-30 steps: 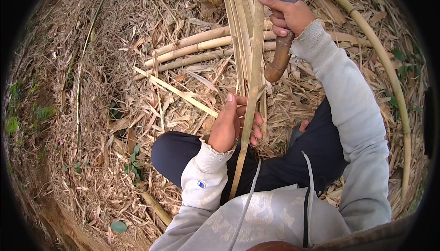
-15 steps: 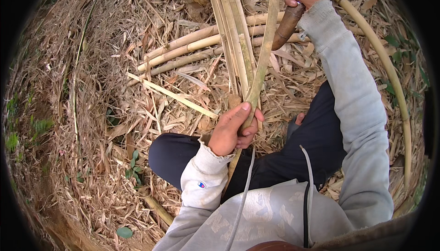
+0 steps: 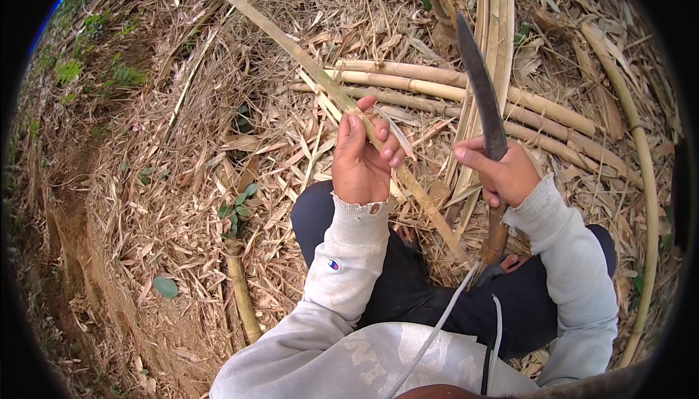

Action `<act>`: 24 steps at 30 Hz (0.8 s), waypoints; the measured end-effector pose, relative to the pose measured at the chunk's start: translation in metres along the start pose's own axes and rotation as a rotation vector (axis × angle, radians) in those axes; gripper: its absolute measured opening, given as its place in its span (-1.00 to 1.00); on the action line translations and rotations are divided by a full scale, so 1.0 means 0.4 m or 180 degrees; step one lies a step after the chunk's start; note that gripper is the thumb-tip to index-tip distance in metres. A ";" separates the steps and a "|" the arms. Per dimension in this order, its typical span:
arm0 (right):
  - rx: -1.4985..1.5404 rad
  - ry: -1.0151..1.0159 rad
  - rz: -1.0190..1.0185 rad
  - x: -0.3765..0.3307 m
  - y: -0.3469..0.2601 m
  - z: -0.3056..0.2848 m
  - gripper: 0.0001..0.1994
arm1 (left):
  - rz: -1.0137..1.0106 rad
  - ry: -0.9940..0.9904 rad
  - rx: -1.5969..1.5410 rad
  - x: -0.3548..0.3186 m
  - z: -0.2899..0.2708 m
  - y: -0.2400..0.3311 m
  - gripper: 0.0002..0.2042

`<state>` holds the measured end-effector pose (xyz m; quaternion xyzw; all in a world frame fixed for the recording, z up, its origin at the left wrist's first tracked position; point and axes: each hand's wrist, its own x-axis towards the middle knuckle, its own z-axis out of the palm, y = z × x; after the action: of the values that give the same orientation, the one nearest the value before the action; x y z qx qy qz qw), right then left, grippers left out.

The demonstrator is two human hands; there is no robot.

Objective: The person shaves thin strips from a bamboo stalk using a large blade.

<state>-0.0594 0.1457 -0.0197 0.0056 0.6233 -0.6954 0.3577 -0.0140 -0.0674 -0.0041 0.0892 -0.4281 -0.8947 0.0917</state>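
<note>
My left hand [image 3: 366, 148] is closed around a long, flat bamboo strip [image 3: 291, 48]. The strip slants from the far left down toward my lap on the right. In my right hand [image 3: 506, 173] is a machete [image 3: 482, 82] with a dark, slightly curved blade pointing up and away. Its brown wooden handle [image 3: 496, 235] shows below my fist, near my knee. Blade and strip are apart from each other. A bundle of split bamboo strips [image 3: 498, 28] lies beyond my right hand, partly behind the blade.
Several bamboo poles [image 3: 408, 73] lie crosswise under the bundle. A long bent pole [image 3: 642, 180] curves along the right side. Dry leaves and shavings [image 3: 269, 159] cover the ground. A cut bamboo piece [image 3: 242, 293] lies left of my leg, and an earth bank [image 3: 80, 268] drops at far left.
The strip in my left hand has swung from pointing away to pointing far left. My right hand has come nearer with the machete, its blade now in full view. The view has shifted left.
</note>
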 end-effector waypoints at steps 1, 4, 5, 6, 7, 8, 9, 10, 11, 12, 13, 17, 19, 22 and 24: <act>-0.0156 -0.0119 0.0029 -0.016 0.001 0.019 -0.59 | 0.0125 0.0014 -0.0008 -0.001 -0.003 -0.010 -0.67; -0.0566 -0.0416 -0.0006 -0.042 0.007 0.040 -0.55 | 0.0273 -0.0127 -0.0054 0.003 -0.025 -0.017 -0.70; -0.0683 -0.0475 -0.0094 -0.043 0.017 0.035 -0.56 | 0.0300 -0.0076 -0.0008 0.004 -0.019 -0.023 -0.71; -0.0796 -0.0537 -0.0182 -0.043 0.023 0.034 -0.56 | 0.0329 -0.0023 0.0041 0.003 -0.017 -0.025 -0.71; -0.0806 -0.0567 0.0049 -0.049 0.011 0.031 -0.59 | 0.0302 -0.0032 0.0006 0.004 -0.018 -0.028 -0.72; -0.0951 -0.0460 0.0044 -0.047 0.015 0.028 -0.61 | 0.0364 0.0043 0.0127 0.002 -0.015 -0.029 -0.72; -0.1096 -0.0355 0.0039 -0.039 0.026 0.026 -0.62 | 0.0427 0.0119 0.0248 -0.002 -0.010 -0.030 -0.71; -0.1235 -0.0230 0.0034 -0.035 0.034 0.021 -0.64 | 0.0480 0.0179 0.0366 -0.005 0.007 -0.028 -0.71; -0.1040 -0.0098 0.0052 -0.029 0.038 0.015 -0.65 | 0.0357 0.0182 0.0489 -0.009 0.025 -0.020 -0.70; -0.0844 0.0034 0.0070 -0.021 0.041 0.006 -0.67 | 0.0234 0.0183 0.0613 -0.014 0.045 -0.006 -0.70; -0.0646 0.0152 0.0087 -0.015 0.040 -0.003 -0.67 | 0.0116 0.0194 0.0743 -0.023 0.057 0.006 -0.69; -0.0713 0.0461 -0.0285 0.002 0.014 -0.057 -0.63 | 0.2298 0.1171 0.3672 -0.073 0.031 0.025 -0.56; -0.0796 0.0537 -0.0462 0.009 0.004 -0.082 -0.61 | 0.3559 0.0976 0.5277 -0.078 0.014 0.103 -0.45; -0.0741 0.0551 -0.0406 0.000 -0.011 -0.125 -0.59 | 0.3655 -0.0455 0.7246 -0.024 0.090 0.185 -0.51; -0.0539 0.0408 -0.0353 -0.002 -0.024 -0.136 -0.59 | 0.2783 -0.1259 0.7760 0.011 0.085 0.227 -0.68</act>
<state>-0.0876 0.1933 -0.0231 -0.0146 0.7008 -0.6571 0.2773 -0.0184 -0.0989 0.0877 -0.1631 -0.9569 0.1707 0.1694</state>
